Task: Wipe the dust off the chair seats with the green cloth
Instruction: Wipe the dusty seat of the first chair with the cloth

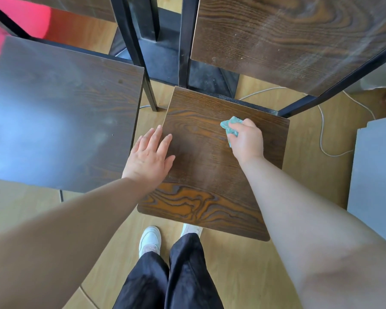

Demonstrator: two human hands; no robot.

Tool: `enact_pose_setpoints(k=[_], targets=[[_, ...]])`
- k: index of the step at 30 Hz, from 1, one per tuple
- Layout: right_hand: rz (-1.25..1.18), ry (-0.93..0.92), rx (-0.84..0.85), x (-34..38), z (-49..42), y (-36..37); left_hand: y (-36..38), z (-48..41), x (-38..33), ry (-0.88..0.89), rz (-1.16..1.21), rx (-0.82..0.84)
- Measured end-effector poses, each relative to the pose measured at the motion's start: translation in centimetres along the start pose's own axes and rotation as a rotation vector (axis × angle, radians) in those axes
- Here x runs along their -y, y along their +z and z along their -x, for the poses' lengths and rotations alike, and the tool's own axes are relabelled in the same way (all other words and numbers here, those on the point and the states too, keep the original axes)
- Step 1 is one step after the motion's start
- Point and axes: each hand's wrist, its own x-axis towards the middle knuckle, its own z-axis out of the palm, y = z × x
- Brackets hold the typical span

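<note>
Head view, right hand: we see the right hand (246, 141) with its fingers curled round the green cloth (231, 128), knuckles up. The wad is pressed onto the seat, so we judge a wiping stroke is in hand.
Green cloth: a small crumpled wad, teal-green and soft-looking. It sits on the far right part of the near chair seat (210, 186), close to the back edge and mostly hidden under the hand.
Left hand: the left hand (149, 155) lies flat with its fingers straight and spread, holding nothing. The fingertips rest on the seat's left edge and the palm hangs partly off it. We read this as bracing the chair so it does not slide under the wipe.
Near chair seat: a flat, squarish board with rounded corners and a smooth dark brown wood-grain finish with orange swirls. There is a faint dull haze mid-seat, which we judge to be dust not yet lifted.
Left chair seat: the left chair seat (60, 112) stands just beside it and is the same kind of board, with glossy glare and pale smudges. We cannot tell whether it has been wiped.
Backrest panel: the backrest panel (288, 36) has the same grain, with pale streaks across it.
Frame: black metal tubes (129, 30), square-section and matte.
Floor: a light wood-look floor (243, 264), with a white cable (320, 134) trailing on it to the right of the chair.
</note>
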Motion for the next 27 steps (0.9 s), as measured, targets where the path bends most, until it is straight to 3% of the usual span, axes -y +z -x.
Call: enact_pose_setpoints(k=[9,17,23,27], targets=[[-0.096,-0.257,0.04,2.2,6.7,4.9,1.9,5.3,2.7,-0.034,0.008,0.008],[-0.139,-0.361,0.074,4.2,13.0,8.4,4.2,9.5,4.1,-0.06,0.012,0.04],[-0.143,-0.319,0.149,5.2,15.7,8.8,3.7,10.5,3.1,-0.041,-0.017,0.051],[-0.232,-0.278,0.012,3.9,14.8,6.6,2.9,9.9,1.4,0.001,-0.035,0.048]])
